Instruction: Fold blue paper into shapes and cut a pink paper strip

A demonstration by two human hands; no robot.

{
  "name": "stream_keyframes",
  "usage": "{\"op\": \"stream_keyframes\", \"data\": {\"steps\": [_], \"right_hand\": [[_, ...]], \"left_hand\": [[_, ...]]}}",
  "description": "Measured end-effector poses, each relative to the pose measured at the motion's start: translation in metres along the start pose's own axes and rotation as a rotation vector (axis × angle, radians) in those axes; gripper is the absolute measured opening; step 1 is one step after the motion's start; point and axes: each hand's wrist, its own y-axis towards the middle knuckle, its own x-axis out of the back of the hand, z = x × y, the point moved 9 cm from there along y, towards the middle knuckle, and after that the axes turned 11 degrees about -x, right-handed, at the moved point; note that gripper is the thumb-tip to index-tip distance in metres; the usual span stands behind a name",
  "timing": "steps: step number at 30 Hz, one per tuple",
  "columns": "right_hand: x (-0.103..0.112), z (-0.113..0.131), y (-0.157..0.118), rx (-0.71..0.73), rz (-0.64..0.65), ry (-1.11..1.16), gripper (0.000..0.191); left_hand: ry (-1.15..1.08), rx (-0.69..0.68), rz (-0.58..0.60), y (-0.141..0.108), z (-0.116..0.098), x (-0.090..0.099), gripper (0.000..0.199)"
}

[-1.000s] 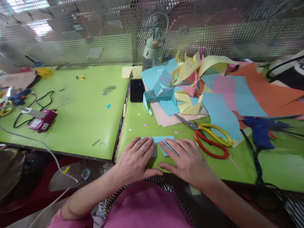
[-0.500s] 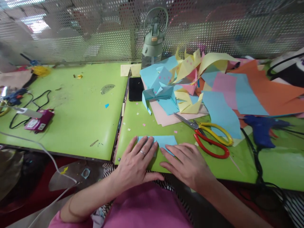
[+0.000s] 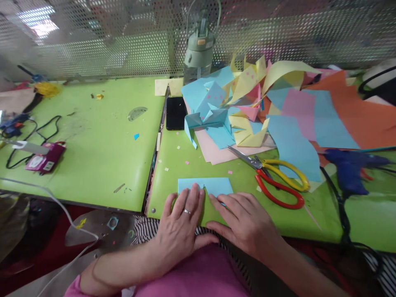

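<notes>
A light-blue sheet of paper lies flat near the table's front edge, with a small notch at the middle of its lower part. My left hand rests on its left half, fingers stretched out and pressing down, a ring on one finger. On the right half lies my right hand, its fingers extended over the lower edge and the thumb apart. Both hands cover much of the paper's lower side. Just right of the paper are scissors with one yellow and one red handle, blades partly apart.
Cut and folded coloured papers are piled behind. A black phone and a bottle stand left of them. A blue glue gun lies right; a purple power box lies left. A gap divides the tabletops.
My left hand has slid down toward me, uncovering more of the paper's upper left. My right hand stays on the right part, slightly lower. The view has shifted a little.
</notes>
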Motion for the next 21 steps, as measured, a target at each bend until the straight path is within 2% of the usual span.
{"op": "stream_keyframes", "data": {"steps": [2,5,13,17,21], "right_hand": [[0.0,-0.001,-0.001,-0.017,0.026,-0.009,0.046],[-0.001,-0.001,-0.004,-0.011,0.08,0.012,0.051],[0.007,-0.007,-0.012,0.0,0.079,0.099,0.036],[0.011,-0.014,-0.001,-0.027,0.1,0.145,0.03],[-0.001,-0.019,0.017,-0.053,0.107,0.089,0.039]], "left_hand": [[-0.003,0.054,-0.004,-0.002,-0.002,0.0,0.077],[-0.016,0.049,0.005,-0.004,-0.009,-0.003,0.078],[0.012,0.047,-0.018,-0.008,-0.014,-0.006,0.088],[0.034,0.03,0.017,-0.005,-0.016,-0.006,0.084],[0.043,0.038,0.025,-0.006,-0.016,-0.008,0.092]]}}
